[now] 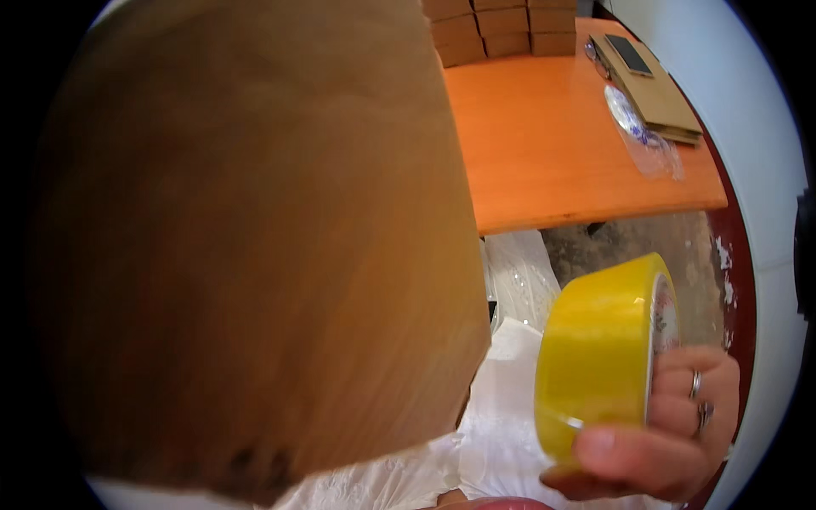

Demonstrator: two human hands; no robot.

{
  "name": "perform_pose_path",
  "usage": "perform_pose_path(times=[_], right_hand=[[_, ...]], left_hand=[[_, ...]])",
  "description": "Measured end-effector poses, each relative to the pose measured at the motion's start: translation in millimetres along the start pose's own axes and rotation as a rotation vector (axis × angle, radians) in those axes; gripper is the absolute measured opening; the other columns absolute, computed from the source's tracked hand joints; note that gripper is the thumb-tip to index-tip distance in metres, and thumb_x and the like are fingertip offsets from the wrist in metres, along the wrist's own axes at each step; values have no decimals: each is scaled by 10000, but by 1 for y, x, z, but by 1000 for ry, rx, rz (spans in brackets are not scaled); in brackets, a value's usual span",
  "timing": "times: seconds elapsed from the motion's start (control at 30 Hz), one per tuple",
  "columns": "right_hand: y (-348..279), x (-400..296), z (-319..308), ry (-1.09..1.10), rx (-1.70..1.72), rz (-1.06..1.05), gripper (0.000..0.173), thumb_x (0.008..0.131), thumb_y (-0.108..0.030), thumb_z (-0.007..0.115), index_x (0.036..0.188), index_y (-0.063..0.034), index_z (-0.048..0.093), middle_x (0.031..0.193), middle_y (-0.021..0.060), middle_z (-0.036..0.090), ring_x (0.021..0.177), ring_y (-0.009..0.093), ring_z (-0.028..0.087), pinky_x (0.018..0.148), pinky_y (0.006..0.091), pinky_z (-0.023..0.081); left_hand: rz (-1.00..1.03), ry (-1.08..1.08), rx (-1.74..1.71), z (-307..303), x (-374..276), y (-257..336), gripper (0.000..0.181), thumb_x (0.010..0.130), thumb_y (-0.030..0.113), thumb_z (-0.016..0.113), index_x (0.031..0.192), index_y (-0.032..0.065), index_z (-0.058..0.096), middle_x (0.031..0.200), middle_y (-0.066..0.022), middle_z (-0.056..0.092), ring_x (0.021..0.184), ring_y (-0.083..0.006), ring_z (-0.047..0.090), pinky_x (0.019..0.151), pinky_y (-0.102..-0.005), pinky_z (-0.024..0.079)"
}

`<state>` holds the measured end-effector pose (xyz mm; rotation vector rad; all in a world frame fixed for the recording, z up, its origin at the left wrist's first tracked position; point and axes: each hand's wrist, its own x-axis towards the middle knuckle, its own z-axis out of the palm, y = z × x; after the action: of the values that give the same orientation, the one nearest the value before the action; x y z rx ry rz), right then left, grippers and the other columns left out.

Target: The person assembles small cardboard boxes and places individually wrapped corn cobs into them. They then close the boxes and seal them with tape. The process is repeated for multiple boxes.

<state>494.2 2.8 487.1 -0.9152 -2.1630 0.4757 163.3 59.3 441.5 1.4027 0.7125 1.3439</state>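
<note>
A big sheet or panel of brown cardboard, blurred and close to the camera, fills the left and middle of the view. Whether it is a flat piece or one side of a box, I cannot tell. To its right, my right hand grips a wide roll of yellow packing tape. Its fingers reach into the roll's core and the thumb presses near the tape's lower edge. Two rings show on those fingers. My left hand is out of view. A gap separates the tape roll from the cardboard's right edge.
An orange table stands ahead, with stacked small cardboard boxes at its back. On its right side lie flat cardboard pieces with a phone on top, glasses and a clear plastic wrapper. A wall borders the right.
</note>
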Motion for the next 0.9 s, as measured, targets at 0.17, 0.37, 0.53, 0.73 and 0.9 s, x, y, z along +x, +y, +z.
perform_pose_path(times=[0.17,0.37,0.53,0.73,0.9], right_hand=[[-12,4,28,324,-55,-187,169,894,-203,675,1045,-133,646,826,33,718,651,161,625,598,303,513],[5,3,26,362,-23,-325,193,870,-183,653,1042,-97,638,798,64,713,723,206,683,654,343,567],[4,3,31,409,29,-347,179,877,-176,639,1032,-88,630,782,76,708,713,223,690,651,366,581],[-15,3,51,585,-26,-227,216,874,-195,656,1051,-78,619,781,80,706,720,228,696,676,386,593],[5,-3,28,348,104,-266,268,872,-210,685,1109,-115,603,820,71,712,738,233,701,723,421,603]], left_hand=[[-88,-167,-100,7,18,42,513,1072,405,364,1488,126,473,1199,-96,616,1133,-270,570,1054,-448,445],[-202,-204,-87,-21,20,57,516,1110,431,266,1455,135,511,1204,-98,614,1146,-286,559,1084,-464,421],[52,-43,-25,-44,-3,32,499,1108,394,291,1461,102,491,1251,-109,607,1169,-273,564,1061,-432,442],[278,154,134,-53,-27,-16,484,1107,350,320,1467,62,467,1307,-123,598,1197,-257,570,1033,-394,468],[392,218,352,-70,-19,-80,476,1106,313,345,1473,29,448,1354,-134,591,1220,-243,575,1010,-363,489]])
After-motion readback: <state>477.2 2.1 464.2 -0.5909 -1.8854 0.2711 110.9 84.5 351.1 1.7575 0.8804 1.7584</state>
